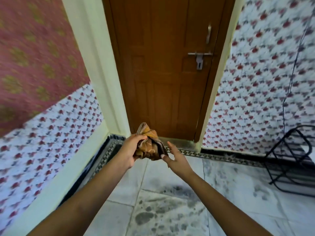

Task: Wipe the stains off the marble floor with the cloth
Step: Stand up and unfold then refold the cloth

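Head view: left hand point(130, 151) grips bunched cloth point(150, 145) (right hand point(175, 160) just beside)

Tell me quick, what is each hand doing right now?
Left hand: grips the crumpled orange-brown cloth.
Right hand: open, fingers straight.

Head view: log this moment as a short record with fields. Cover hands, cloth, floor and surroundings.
cloth: bunched, brown-orange, held in the air in front of the door
left hand: grips the cloth
right hand: fingers straight, thumb at the cloth's lower edge
floor: pale marble tiles, patterned border along the walls
stains: dark blotches on the tiles below the arms; cloth not touching them
door: brown wood, closed, metal latch on its right side
rack: black wire, on the floor at right
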